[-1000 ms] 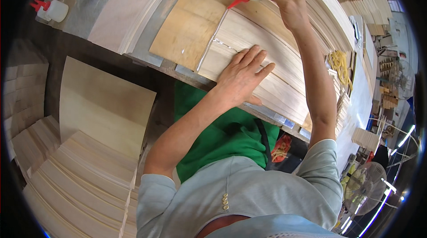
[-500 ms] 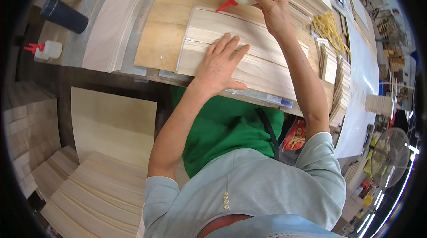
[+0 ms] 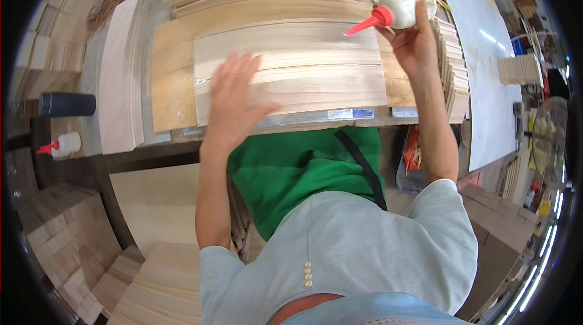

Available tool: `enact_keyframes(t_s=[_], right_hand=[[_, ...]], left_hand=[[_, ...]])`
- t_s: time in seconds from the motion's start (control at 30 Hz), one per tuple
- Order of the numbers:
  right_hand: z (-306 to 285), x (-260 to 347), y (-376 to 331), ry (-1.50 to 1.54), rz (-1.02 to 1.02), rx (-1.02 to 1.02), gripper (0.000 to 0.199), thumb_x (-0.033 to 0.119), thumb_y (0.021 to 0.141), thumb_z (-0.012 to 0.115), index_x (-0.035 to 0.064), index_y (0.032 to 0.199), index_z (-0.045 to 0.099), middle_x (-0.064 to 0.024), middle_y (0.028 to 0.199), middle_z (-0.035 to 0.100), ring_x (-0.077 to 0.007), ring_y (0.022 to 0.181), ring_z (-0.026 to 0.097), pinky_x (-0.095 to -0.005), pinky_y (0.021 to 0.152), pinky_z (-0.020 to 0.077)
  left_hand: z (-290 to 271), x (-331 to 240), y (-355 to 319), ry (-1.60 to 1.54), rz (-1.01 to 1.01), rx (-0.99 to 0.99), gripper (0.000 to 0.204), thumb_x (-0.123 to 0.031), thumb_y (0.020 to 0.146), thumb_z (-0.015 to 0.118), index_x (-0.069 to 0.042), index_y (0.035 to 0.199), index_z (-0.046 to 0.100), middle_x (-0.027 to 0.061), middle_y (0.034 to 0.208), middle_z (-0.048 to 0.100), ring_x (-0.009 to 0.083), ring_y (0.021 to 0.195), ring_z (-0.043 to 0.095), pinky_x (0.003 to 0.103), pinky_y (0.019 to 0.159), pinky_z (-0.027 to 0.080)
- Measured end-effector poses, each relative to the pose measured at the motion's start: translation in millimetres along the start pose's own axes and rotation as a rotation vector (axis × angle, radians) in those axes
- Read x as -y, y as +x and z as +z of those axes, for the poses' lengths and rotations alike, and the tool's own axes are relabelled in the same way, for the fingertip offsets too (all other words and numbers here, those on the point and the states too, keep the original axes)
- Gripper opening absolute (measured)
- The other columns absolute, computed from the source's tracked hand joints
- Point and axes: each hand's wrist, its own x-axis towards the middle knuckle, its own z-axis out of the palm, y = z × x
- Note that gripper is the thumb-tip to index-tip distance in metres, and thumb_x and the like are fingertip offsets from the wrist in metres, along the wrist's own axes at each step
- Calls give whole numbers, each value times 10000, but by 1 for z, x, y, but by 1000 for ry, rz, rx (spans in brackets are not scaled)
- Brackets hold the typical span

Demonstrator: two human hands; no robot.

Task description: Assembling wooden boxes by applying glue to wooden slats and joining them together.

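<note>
Right hand (image 3: 416,43) grips a white glue bottle (image 3: 405,6), its red nozzle aimed left over the veneer strips (image 3: 291,76). Left hand (image 3: 234,103) open, fingers spread, pressing flat on those strips atop the worktop (image 3: 164,88).

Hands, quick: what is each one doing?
Left hand: open, flat on the wood strips.
Right hand: closed, holding the glue bottle.

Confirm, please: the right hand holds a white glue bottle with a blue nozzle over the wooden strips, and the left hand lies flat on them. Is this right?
Not quite. The head view shows the glue bottle in the right hand has a red nozzle, not blue. The left hand does lie flat on the wooden strips.
</note>
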Motion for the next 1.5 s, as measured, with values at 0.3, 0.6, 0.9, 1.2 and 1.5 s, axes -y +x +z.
enact_keyframes(t_s=[0.3,0.6,0.9,1.2,1.5], right_hand=[[7,65,47,-1681,-230,295,492,241,766,675,60,1206,547,-157,1001,656,-275,850,657,-388,659,527],[5,19,107,-2487,-322,618,253,135,676,733,39,906,685,-161,876,673,-326,848,666,-411,697,527],[47,20,38,-1908,-1002,747,291,109,804,675,19,1076,623,-146,982,635,-326,930,609,-400,835,484],[33,44,-38,-1437,-771,562,377,159,852,670,69,1207,583,-149,1104,633,-320,999,617,-397,801,514],[18,31,-76,-1378,-876,685,573,-2,714,730,94,1256,574,-101,1176,601,-295,1086,566,-348,870,496]], left_hand=[[-104,77,-32,355,-489,-295,496,-157,841,669,-16,1295,526,205,1338,503,340,1268,444,418,1065,335],[-141,160,-49,651,-526,-161,710,-442,812,680,33,1304,489,316,1283,492,425,1233,440,452,1037,347],[-170,170,-51,439,-710,-298,669,-392,739,729,12,1247,569,275,1253,545,377,1180,519,432,990,408],[-194,112,-72,-89,-653,-360,428,-140,867,612,-16,1273,559,144,1286,555,224,1210,489,323,1032,348],[-148,-3,-24,-433,-295,481,607,-235,690,691,-31,1251,579,147,1363,496,268,1272,455,370,1095,285]])
